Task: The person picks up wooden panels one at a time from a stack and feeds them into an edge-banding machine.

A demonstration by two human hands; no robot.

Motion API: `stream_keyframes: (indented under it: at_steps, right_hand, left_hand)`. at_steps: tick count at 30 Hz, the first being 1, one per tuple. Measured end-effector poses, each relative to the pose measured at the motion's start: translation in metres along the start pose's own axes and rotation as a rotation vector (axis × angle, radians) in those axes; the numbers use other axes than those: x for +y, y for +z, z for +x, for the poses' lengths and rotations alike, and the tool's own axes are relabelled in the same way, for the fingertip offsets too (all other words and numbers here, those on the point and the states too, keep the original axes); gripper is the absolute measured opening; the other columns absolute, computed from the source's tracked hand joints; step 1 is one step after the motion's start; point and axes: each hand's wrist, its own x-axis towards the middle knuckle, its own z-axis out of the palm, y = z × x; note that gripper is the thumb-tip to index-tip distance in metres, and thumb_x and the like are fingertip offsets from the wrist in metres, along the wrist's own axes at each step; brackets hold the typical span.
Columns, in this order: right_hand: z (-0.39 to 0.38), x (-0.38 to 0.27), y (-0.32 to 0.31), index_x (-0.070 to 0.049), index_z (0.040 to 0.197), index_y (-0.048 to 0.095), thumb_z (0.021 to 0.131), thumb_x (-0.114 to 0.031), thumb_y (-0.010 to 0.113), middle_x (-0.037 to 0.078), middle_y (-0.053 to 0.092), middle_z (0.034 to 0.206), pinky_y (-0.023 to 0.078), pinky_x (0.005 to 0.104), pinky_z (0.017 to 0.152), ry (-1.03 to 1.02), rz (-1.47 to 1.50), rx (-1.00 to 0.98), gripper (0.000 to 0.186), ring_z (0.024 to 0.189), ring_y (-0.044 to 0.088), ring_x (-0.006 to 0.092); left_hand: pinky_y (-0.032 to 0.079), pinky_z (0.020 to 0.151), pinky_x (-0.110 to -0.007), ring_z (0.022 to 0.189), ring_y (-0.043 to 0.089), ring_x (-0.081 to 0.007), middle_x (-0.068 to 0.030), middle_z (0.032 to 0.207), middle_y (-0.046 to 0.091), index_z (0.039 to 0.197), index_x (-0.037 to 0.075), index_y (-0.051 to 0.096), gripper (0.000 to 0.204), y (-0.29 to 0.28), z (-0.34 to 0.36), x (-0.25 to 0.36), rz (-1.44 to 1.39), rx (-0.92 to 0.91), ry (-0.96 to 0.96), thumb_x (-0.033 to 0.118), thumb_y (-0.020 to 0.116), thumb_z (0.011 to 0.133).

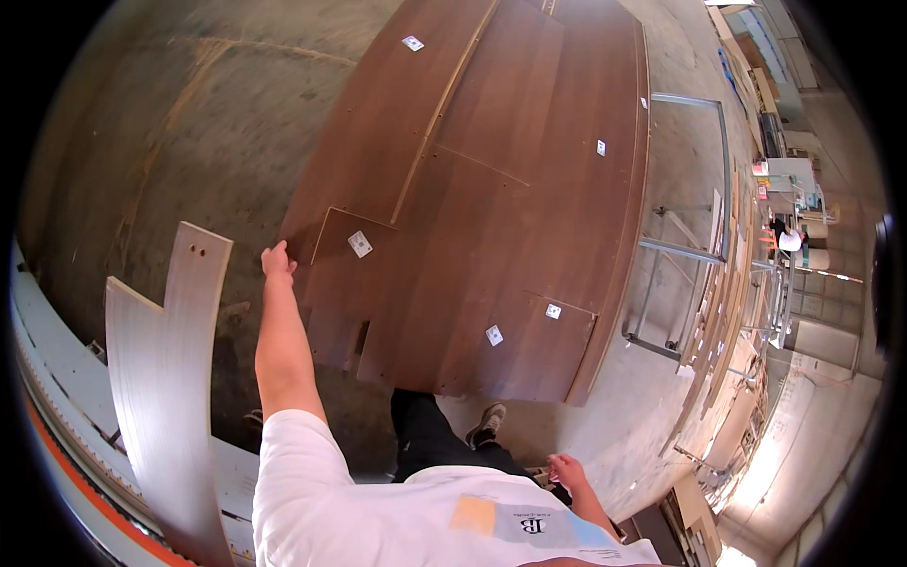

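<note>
A stack of dark brown wood panels (510,227) spreads out in front of me, of differing sizes and with small white labels on top. My left arm is stretched out to its left edge. My left hand (278,260) is closed at that edge, its fingers curled against a brown panel; the fingertips are partly hidden. Close to my body on the right, my right hand (565,470) is held apart from the stack with its fingers curled. Whether anything lies in those fingers is hidden.
Pale wood-grain boards (189,350) stand at the left beside a long machine with an orange stripe (94,510). A grey metal frame (685,255) and long strips (704,369) lie to the right. Another person (789,239) is far off at the right.
</note>
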Motion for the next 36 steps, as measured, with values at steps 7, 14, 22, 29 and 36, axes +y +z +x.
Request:
stream_keyframes:
  at_steps: [7,14,22,29,36]
  right_hand:
    - [0.016,0.004,-0.005,-0.003,0.106,0.069,0.097,-0.029,0.064,0.007,0.069,0.077,0.053,0.0305,0.06,0.004,-0.004,-0.009,0.028,0.065,0.064,0.0146]
    - [0.033,0.023,-0.013,-0.004,0.106,0.069,0.097,-0.028,0.065,0.007,0.067,0.075,0.051,0.0283,0.056,-0.03,0.091,-0.054,0.026,0.06,0.062,0.0136]
    - [0.073,0.024,-0.046,-0.004,0.104,0.067,0.098,-0.027,0.064,0.003,0.063,0.072,0.047,0.0274,0.055,-0.163,0.18,-0.146,0.025,0.059,0.058,0.0121]
    - [0.133,-0.076,-0.049,-0.003,0.104,0.069,0.096,-0.032,0.068,0.003,0.067,0.085,0.05,0.0277,0.066,-0.579,0.018,-0.248,0.03,0.074,0.061,0.0111]
    - [0.101,-0.202,0.01,-0.002,0.122,0.066,0.088,-0.055,0.068,0.017,0.069,0.122,0.047,0.0372,0.101,-0.882,-0.196,-0.62,0.064,0.119,0.063,0.0274]
  left_hand:
    - [0.028,0.041,-0.024,0.052,0.044,-0.0054,-0.0005,0.077,0.061,0.132,0.001,0.059,0.062,-0.026,-0.015,0.027,0.193,-0.189,0.048,0.027,0.083,0.081]
    - [0.053,0.075,-0.035,0.086,0.069,-0.0212,-0.0122,0.101,0.073,0.112,-0.007,0.068,0.052,-0.007,-0.116,0.019,0.717,-0.554,0.305,0.031,0.084,0.078]
    - [0.054,0.079,-0.044,0.087,0.069,-0.0337,-0.0191,0.09,0.071,0.083,-0.001,0.066,0.053,0.011,-0.29,-0.086,0.941,-0.208,0.546,0.047,0.082,0.068]
    - [0.049,0.073,-0.051,0.082,0.061,-0.039,-0.0153,0.089,0.058,0.082,0.004,0.056,0.04,0.016,-0.465,-0.178,0.995,-0.01,0.904,0.035,0.081,0.074]
    - [0.046,0.074,-0.05,0.091,0.06,-0.0365,-0.0145,0.094,0.058,0.084,0.008,0.057,0.028,0.054,-0.599,-0.266,1.12,0.07,1.093,0.023,0.078,0.073]
